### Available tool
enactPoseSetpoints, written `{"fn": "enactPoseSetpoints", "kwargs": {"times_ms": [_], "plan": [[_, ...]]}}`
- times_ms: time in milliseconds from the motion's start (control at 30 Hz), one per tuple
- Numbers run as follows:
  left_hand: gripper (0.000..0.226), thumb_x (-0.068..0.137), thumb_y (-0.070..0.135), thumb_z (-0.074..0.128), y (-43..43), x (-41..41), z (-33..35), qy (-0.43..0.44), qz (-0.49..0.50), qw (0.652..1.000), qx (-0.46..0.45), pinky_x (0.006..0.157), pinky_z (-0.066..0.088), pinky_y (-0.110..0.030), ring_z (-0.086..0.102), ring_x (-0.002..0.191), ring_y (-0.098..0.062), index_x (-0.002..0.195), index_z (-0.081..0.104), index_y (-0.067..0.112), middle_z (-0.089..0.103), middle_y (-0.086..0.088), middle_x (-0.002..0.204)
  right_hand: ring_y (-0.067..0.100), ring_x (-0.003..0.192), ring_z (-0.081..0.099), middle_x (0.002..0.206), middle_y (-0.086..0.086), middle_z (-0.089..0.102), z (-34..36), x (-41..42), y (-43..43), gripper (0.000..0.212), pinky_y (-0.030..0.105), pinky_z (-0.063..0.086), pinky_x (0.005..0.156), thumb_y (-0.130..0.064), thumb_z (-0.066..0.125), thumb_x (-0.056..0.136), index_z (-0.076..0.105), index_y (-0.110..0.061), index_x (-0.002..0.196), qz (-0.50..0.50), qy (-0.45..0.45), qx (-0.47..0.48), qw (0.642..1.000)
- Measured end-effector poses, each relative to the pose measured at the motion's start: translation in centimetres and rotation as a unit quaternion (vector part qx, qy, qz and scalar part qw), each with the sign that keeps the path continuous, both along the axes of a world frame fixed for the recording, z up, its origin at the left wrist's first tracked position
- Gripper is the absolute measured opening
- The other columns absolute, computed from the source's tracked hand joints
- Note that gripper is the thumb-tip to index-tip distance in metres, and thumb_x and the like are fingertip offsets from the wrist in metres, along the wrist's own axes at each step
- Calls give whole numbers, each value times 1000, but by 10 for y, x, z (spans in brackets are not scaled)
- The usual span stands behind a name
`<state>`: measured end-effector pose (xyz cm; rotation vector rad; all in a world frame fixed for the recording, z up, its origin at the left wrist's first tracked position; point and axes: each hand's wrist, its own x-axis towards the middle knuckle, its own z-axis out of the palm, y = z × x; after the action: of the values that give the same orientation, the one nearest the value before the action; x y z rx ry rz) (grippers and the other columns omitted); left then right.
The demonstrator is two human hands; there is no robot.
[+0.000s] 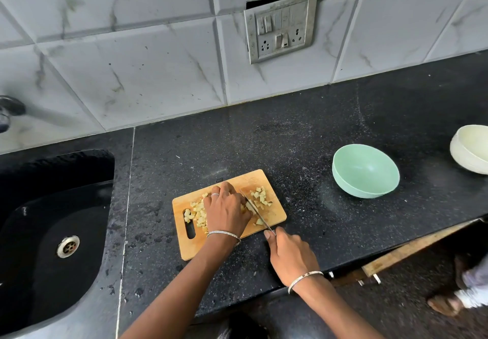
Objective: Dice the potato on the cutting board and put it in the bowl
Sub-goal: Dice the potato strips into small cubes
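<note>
1. Now the left hand rests on the wooden cutting board, fingers curled down over the potato, holding it.
2. The right hand grips the knife by its handle. The blade lies just beside the left fingers.
3. Cut bits lie on both sides of the blade.
4. The green bowl stands to the right on the black counter, apart from the board.

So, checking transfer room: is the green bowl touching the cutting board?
Apart. The head view shows bare black countertop between the green bowl and the cutting board.
</note>
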<state>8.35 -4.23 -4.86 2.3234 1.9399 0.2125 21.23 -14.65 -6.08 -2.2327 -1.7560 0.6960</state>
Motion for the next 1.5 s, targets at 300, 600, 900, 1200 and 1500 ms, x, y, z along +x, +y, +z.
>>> {"fn": "enactPoseSetpoints", "kwargs": {"times_ms": [300, 600, 900, 1200, 1500], "plan": [[29, 75, 52, 69, 5, -2, -1, -10, -3, 1000, -9, 84, 30, -37, 40, 109, -20, 97, 72, 33, 47, 7, 117, 35, 101, 65, 108, 11, 66, 1, -10, 12, 39, 39, 45, 69, -43, 27, 104, 52, -15, 111, 0, -59, -21, 998], [49, 69, 63, 65, 0, -5, -2, 28, -36, 998, -33, 86, 29, -40, 37, 113, -24, 106, 68, 32, 42, 7, 122, 36, 105, 63, 112, 12, 65, 4, -12, 14, 40, 39, 44, 70, -43, 28, 104, 53, -13, 113, 1, -76, -43, 996], [23, 74, 46, 69, -28, 3, -10, -22, -42, 999, 22, 82, 30, -39, 42, 104, -21, 95, 67, 37, 46, 7, 116, 40, 109, 58, 116, 16, 60, 15, -2, 19, 40, 42, 45, 79, -42, 33, 103, 57, -11, 113, -28, -13, -91, 995], [19, 73, 48, 70, -26, 5, -13, -48, -23, 999, -6, 80, 34, -38, 41, 103, -18, 86, 71, 34, 44, 10, 109, 39, 107, 59, 114, 15, 62, 8, -2, 8, 44, 38, 42, 75, -47, 29, 103, 58, -14, 108, -23, -28, -67, 997], [14, 79, 44, 67, -16, 1, -12, -26, -27, 999, 17, 83, 31, -39, 40, 104, -20, 88, 68, 33, 44, 7, 112, 37, 102, 61, 107, 11, 64, 10, 18, -21, 45, 39, 42, 73, -51, 28, 102, 59, -19, 102, -27, -35, -58, 997]]}}
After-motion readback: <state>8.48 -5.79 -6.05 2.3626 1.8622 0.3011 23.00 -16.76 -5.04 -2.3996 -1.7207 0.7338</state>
